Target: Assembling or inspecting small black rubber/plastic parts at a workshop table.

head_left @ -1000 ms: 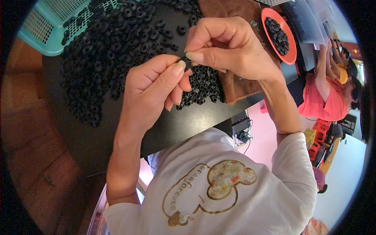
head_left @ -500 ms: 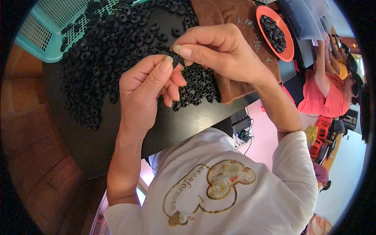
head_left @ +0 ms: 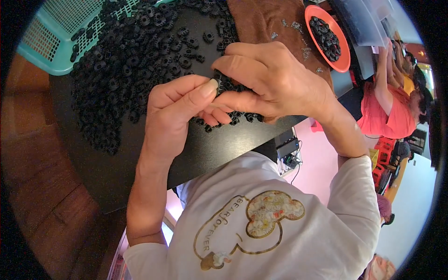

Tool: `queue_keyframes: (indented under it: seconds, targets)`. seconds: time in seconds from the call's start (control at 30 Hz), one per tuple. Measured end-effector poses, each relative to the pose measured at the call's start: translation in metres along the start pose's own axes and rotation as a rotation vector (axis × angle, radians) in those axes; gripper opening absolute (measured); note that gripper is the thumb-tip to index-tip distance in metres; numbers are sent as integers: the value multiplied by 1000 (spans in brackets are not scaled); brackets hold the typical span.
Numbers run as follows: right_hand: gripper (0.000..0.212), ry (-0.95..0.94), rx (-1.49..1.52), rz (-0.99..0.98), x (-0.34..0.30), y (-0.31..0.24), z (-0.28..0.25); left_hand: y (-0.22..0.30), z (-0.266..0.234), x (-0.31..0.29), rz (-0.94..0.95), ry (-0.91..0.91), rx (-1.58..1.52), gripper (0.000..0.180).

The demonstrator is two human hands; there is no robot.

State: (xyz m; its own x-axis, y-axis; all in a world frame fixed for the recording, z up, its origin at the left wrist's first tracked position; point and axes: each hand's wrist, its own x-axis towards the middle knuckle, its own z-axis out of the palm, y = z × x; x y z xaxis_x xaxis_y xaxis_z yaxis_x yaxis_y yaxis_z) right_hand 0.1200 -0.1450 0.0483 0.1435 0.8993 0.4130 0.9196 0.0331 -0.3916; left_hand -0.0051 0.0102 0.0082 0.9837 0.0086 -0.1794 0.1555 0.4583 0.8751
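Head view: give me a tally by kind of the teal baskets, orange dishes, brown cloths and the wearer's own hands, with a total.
Teal basket: 1
Orange dish: 1
Brown cloth: 1
Hands, left hand and right hand: 2
Total: 5
Small black parts overlap too much to count.

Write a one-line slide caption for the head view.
Left hand pinching a small black piece, right hand close beside, above a dark table heaped with black parts.
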Motion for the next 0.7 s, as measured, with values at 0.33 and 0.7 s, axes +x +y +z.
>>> queue_keyframes:
  seconds: [0.33, 0.7]
  targets:
    - [28, 51, -127, -94, -4, -5, 15, -7, -2, 0, 110, 31, 23, 27]
    - [31, 200, -186, 61, -30, 12, -23, -1, 0, 1, 163, 116, 64, 30]
